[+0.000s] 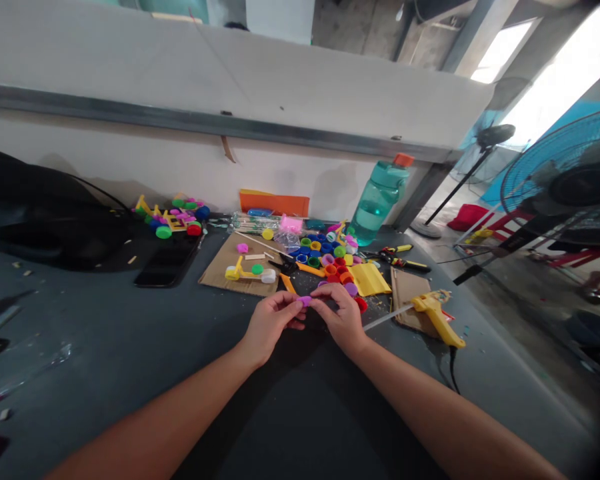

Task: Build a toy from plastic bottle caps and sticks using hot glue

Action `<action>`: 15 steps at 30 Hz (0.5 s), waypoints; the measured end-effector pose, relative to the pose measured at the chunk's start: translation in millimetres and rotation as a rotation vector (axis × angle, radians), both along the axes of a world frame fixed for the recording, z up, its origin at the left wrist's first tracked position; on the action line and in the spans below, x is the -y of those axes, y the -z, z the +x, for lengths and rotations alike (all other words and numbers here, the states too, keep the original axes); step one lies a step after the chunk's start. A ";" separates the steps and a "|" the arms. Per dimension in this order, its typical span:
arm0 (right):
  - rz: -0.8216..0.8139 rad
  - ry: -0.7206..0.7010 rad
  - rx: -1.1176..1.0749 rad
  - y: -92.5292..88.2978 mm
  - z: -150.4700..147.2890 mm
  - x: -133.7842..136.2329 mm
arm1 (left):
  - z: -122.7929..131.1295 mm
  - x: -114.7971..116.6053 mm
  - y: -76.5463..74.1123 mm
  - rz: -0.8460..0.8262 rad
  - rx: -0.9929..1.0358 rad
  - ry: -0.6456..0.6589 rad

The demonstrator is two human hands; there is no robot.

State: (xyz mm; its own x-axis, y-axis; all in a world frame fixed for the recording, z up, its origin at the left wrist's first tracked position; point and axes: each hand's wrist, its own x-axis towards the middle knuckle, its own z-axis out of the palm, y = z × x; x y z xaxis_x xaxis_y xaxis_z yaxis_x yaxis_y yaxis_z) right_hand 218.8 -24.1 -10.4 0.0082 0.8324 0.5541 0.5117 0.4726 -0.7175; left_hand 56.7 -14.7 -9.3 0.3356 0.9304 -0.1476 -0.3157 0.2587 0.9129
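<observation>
Just below the centre of the frame, the left hand (pixel 273 325) and right hand (pixel 344 321) pinch a small purple piece (pixel 305 301) between nearly closed thumbs and fingers. Colourful caps (pixel 333 271) cluster above it; a yellow glue gun (pixel 436 315) lies at centre right, a yellow scooter-like model (pixel 236 272) on cardboard (pixel 215 272) at centre left.

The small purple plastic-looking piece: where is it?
Near the head view's centre, the purple piece is held between left hand and right hand, with colourful round caps beyond it.
</observation>
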 end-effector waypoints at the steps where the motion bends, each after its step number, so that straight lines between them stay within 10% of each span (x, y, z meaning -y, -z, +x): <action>1: 0.002 0.004 -0.001 0.1 0.0 0.1 | -0.2 -0.8 0.1 -0.018 0.021 -0.010; 15: 0.128 -0.107 0.193 -2.4 -2.5 1.8 | 0.0 -4.0 -1.0 -0.084 0.121 -0.044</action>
